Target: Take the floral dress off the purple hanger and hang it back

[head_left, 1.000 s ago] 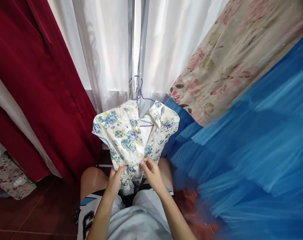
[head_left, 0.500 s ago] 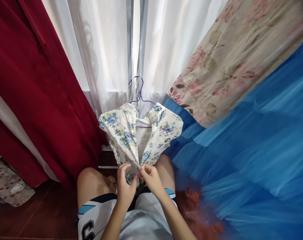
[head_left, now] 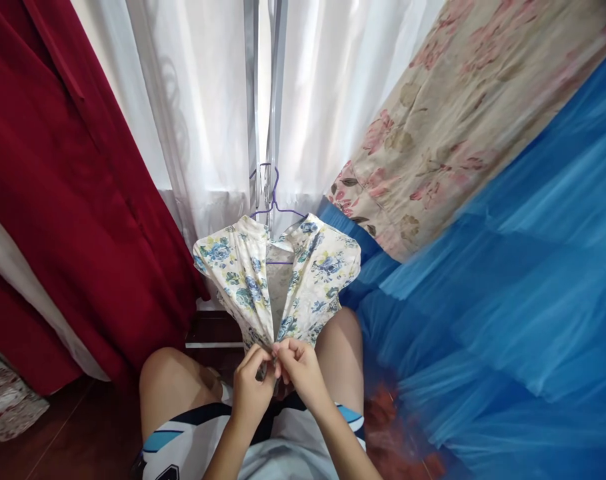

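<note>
At the far left, a scrap of pale cloth with dark red blotches [head_left: 7,400] lay low beside the long red drapes [head_left: 97,200], which ran down towards brown floor tiles [head_left: 63,433] and had a white strip between their folds. Next came a sheer white curtain [head_left: 207,113], and below it the person's bare left knee [head_left: 175,377] above white shorts [head_left: 183,443] with blue and black bands. The left hand [head_left: 255,380] was bent inward, its thumb and fingertips closed on the gathered front edge of a floral garment [head_left: 243,280]. That garment, white with blue roses and green leaves, was spread at the centre, between and just beyond the knees, its neck open in a deep V. A purple hanger [head_left: 290,211] ran through its shoulders, the hook close to two grey uprights [head_left: 277,87]; what it hung on could not be made out. The right hand [head_left: 300,363] met the left at the bottom of the V, thumb and forefinger pinching the same edge, the fingertips of the two hands touching or nearly so. Farther right, beige cloth with pink flowers [head_left: 463,127] slanted downward, and beyond it layered blue tulle [head_left: 507,300] filled the right side, partly blurred.
</note>
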A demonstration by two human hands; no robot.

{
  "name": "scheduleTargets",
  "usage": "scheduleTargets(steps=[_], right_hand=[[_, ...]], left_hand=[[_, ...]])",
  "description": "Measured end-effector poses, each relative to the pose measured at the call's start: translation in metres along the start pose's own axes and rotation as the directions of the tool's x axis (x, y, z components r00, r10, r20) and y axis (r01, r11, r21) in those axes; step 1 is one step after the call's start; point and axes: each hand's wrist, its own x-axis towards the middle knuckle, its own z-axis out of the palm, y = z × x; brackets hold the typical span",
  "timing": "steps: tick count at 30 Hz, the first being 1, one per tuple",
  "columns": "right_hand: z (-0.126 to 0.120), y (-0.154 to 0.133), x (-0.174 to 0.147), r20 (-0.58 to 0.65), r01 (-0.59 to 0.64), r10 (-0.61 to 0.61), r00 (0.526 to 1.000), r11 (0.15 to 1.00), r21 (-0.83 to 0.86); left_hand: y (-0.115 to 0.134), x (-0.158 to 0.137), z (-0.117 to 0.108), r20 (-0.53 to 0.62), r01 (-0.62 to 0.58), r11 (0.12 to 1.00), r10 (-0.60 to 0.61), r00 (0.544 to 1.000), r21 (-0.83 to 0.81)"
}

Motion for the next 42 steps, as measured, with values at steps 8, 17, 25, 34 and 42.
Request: scheduleTargets(steps=[8,17,25,34,42], right_hand=[[0.006,-0.109,0.072,0.001,0.255,-0.255,0.967,0.967,-0.031],[0.021,-0.174,0.124,-0.066,0.430,-0.428,0.902,0.902,0.035],[0.016,-0.157,0.099,-0.082,0.438,-0.435,0.897,0.898,0.028],[0.016,-0.168,0.079,0.038,0.550,-0.549,0.835,0.834,-0.045],[0.020,-0.131,0.104,-0.143,0.555,-0.550,0.823,0.832,-0.007]], left_hand=[[0.012,0.003,-0.003,0.201,-0.015,0.969,-0.036,0.979,0.247],[0.009,0.005,0.006,0.282,0.008,0.965,-0.085,0.955,0.263],[0.028,0.042,-0.035,0.032,-0.071,0.997,0.071,0.997,-0.019],[0.120,0.186,-0.075,-0.010,-0.570,0.796,0.584,0.812,0.203],[0.135,0.210,-0.093,-0.234,-0.541,0.786,0.610,0.757,0.301]])
